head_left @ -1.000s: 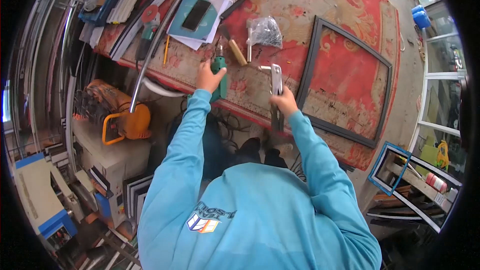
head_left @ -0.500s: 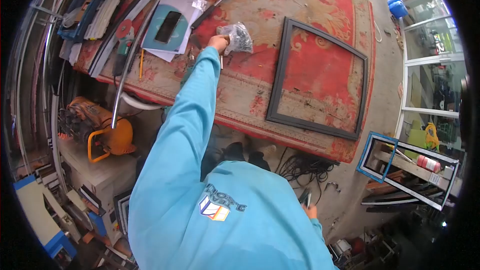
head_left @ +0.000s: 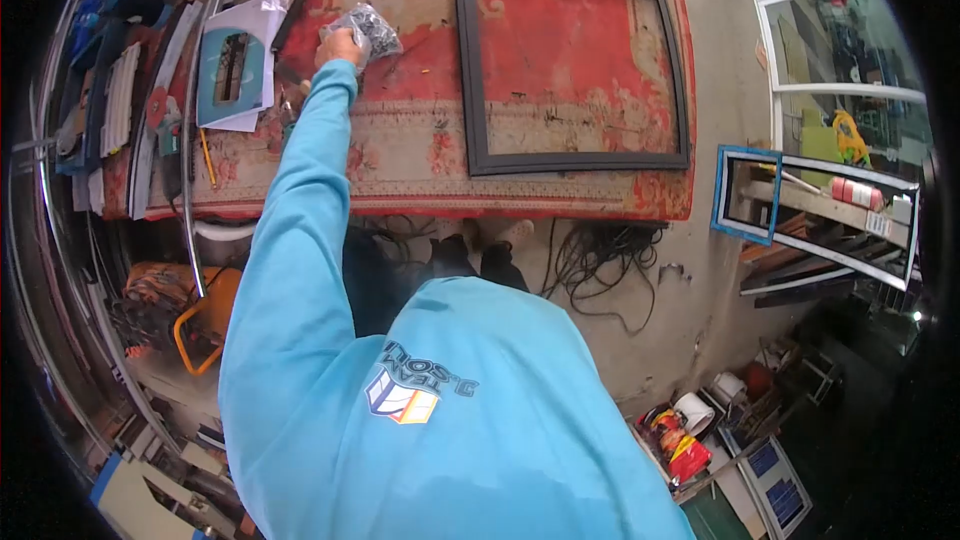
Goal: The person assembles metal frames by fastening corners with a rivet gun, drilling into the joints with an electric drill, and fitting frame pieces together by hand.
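Note:
My left hand (head_left: pixel 340 46) reaches out over the carpet-covered table, fingers curled at the near-left edge of a clear plastic bag (head_left: pixel 374 31). Small dark pieces fill the bag; their exact kind is too small to tell. The fingertips are partly hidden by the bag and the back of the hand. Left of the hand lie papers with a teal sheet (head_left: pixel 213 105) and a dark phone (head_left: pixel 232 68) on top. A hammer (head_left: pixel 300 2) rests just beyond them. My right hand is out of view.
A dark rectangular frame (head_left: pixel 474 90) lies on the table's right half. A grinder (head_left: pixel 169 132), a pencil (head_left: pixel 208 158) and long metal profiles (head_left: pixel 197 190) are at the left. Black cables (head_left: pixel 610 258) coil on the floor below the table edge.
The whole view has shifted, so the table sits higher and further left. My left hand remains at the bag with its fingers more on the plastic. My right hand, earlier holding something, has left view.

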A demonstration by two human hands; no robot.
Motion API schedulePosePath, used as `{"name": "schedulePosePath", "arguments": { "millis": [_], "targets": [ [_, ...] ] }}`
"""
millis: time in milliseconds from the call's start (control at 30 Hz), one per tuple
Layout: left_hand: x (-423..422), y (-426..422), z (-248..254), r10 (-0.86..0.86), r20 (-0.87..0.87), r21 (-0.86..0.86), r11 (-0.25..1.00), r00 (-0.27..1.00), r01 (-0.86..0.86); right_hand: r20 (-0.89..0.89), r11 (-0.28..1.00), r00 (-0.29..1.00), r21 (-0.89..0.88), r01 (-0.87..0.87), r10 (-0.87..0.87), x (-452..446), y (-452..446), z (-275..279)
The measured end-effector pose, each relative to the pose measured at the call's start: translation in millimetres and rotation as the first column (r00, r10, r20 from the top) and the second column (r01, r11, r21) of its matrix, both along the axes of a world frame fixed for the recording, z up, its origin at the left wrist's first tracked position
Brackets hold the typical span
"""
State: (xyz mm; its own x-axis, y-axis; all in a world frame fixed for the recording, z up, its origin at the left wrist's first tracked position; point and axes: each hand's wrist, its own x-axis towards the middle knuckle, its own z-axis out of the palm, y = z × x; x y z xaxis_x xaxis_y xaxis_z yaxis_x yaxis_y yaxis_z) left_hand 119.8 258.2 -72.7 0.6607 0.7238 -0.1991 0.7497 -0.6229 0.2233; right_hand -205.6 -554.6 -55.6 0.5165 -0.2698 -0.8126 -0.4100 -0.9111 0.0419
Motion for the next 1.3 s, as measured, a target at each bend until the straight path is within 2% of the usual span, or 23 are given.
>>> {"name": "schedulePosePath", "arguments": {
  "millis": [67, 133, 233, 367, 467, 567, 600, 633, 667, 700, 733, 767, 800, 867, 933, 1000, 1033, 1067, 1133, 1167, 1200, 1267, 1300],
  "targets": [
    [-2.8, 13.0, -23.8, -0.008, -0.003, 0.007, 1.000, 1.000, 0.008, 0.027, 1.000, 0.999, 0.018, 0.024, -0.024, -13.4, -5.5, -16.4],
    [4.4, 9.3, -15.5, -0.013, 0.012, 0.019, 1.000, 1.000, 0.013, 0.072, 0.998, 0.996, 0.042, 0.044, -0.047, -14.0, -6.3, -33.4],
    [-7.2, -4.8, -4.9, 0.126, 0.032, -0.055, 0.991, 0.991, -0.125, 0.108, 0.992, 0.989, 0.087, 0.092, -0.102, -31.2, -34.3, -70.9],
    [-14.2, -1.2, -15.1, 0.090, 0.064, -0.050, 0.995, 0.994, -0.087, 0.159, 0.947, 0.952, 0.232, 0.221, -0.261, 59.2, 39.1, 7.1],
    [-20.3, 3.4, -15.3, 0.172, 0.175, -0.061, 0.985, 0.970, -0.164, 0.133, 0.933, 0.944, 0.248, 0.262, -0.301, 84.7, 59.7, 24.7],
    [-33.8, 12.9, -21.3, 0.228, 0.487, -0.074, 0.973, 0.843, -0.220, 0.099, 0.918, 0.946, 0.294, 0.267, -0.307, 102.1, 65.4, 31.0],
    [-42.6, 12.4, -18.0, 0.236, 0.488, -0.069, 0.970, 0.841, -0.232, 0.096, 0.919, 0.950, 0.298, 0.257, -0.296, 106.2, 65.5, 29.5],
    [-51.1, 12.0, -13.9, 0.428, 0.598, -0.428, 0.886, 0.678, -0.181, 0.177, 0.936, 0.960, 0.317, 0.154, -0.218, 110.0, 65.2, 28.5],
    [-61.0, 8.8, -10.9, 0.630, 0.596, -0.713, 0.700, 0.498, -0.032, 0.257, 0.944, 0.956, 0.326, 0.054, -0.143, 112.2, 64.5, 27.8],
    [-71.9, -4.9, -3.8, 0.801, 0.542, -0.840, 0.507, 0.253, 0.192, 0.253, 0.942, 0.957, 0.332, 0.052, -0.142, 116.5, 65.3, 26.6],
    [-84.4, -14.0, -0.2, 0.866, 0.443, -0.878, 0.368, 0.231, 0.305, 0.302, 0.929, 0.946, 0.371, -0.003, -0.117, 123.4, 66.7, 24.9],
    [-97.5, -22.6, 0.3, 0.916, 0.333, -0.884, 0.220, 0.224, 0.413, 0.351, 0.912, 0.931, 0.406, -0.060, -0.095, 131.0, 69.4, 23.6],
    [-110.1, -33.6, 0.8, 0.914, 0.337, -0.884, 0.225, 0.224, 0.410, 0.401, 0.893, 0.913, 0.435, -0.117, -0.076, 138.5, 76.9, 25.4],
    [-132.3, -56.2, -2.3, 0.950, 0.127, -0.776, -0.085, 0.287, 0.625, 0.388, 0.853, 0.910, 0.515, -0.086, -0.142, 158.0, 118.3, 52.1],
    [-144.0, -74.5, -23.1, 0.956, 0.076, -0.823, -0.101, 0.285, 0.559, 0.370, 0.805, 0.907, 0.590, -0.062, -0.201, 173.3, 148.3, 63.4],
    [-151.0, -90.1, -33.8, 0.961, 0.023, -0.861, -0.120, 0.275, 0.493, 0.553, 0.770, 0.830, 0.558, -0.309, -0.068, 184.5, 166.3, 65.5],
    [-152.7, -100.4, -33.0, 0.943, 0.015, -0.906, -0.128, 0.333, 0.403, 0.577, 0.742, 0.813, 0.581, -0.336, -0.083, 187.9, 180.9, 73.6],
    [-153.0, -111.1, -33.0, 0.920, -0.003, -0.942, -0.133, 0.391, 0.307, 0.575, 0.742, 0.814, 0.580, -0.337, -0.080, 192.3, 192.2, 79.2],
    [-152.5, -133.2, -30.6, 0.918, -0.027, -0.946, -0.152, 0.396, 0.287, 0.353, 0.681, 0.919, 0.718, -0.145, -0.177, 199.3, 213.8, 92.3],
    [-153.0, -139.8, -29.2, 0.915, -0.042, -0.947, -0.164, 0.402, 0.275, 0.302, 0.698, 0.938, 0.709, -0.100, -0.172, 203.6, 227.4, 103.5],
    [-155.7, -144.6, -31.2, 0.915, -0.044, -0.948, -0.166, 0.402, 0.273, 0.300, 0.700, 0.938, 0.707, -0.099, -0.171, 205.7, 236.6, 102.6],
    [-158.5, -158.3, -36.2, 0.858, 0.069, -0.942, -0.112, 0.509, 0.317, 0.320, 0.588, 0.931, 0.793, -0.162, -0.174, 209.0, 250.1, 102.9],
    [-156.4, -168.6, -19.1, 0.854, 0.083, -0.951, -0.087, 0.514, 0.297, 0.319, 0.582, 0.935, 0.794, -0.173, -0.157, 210.9, 258.3, 107.1]
  ]
}}
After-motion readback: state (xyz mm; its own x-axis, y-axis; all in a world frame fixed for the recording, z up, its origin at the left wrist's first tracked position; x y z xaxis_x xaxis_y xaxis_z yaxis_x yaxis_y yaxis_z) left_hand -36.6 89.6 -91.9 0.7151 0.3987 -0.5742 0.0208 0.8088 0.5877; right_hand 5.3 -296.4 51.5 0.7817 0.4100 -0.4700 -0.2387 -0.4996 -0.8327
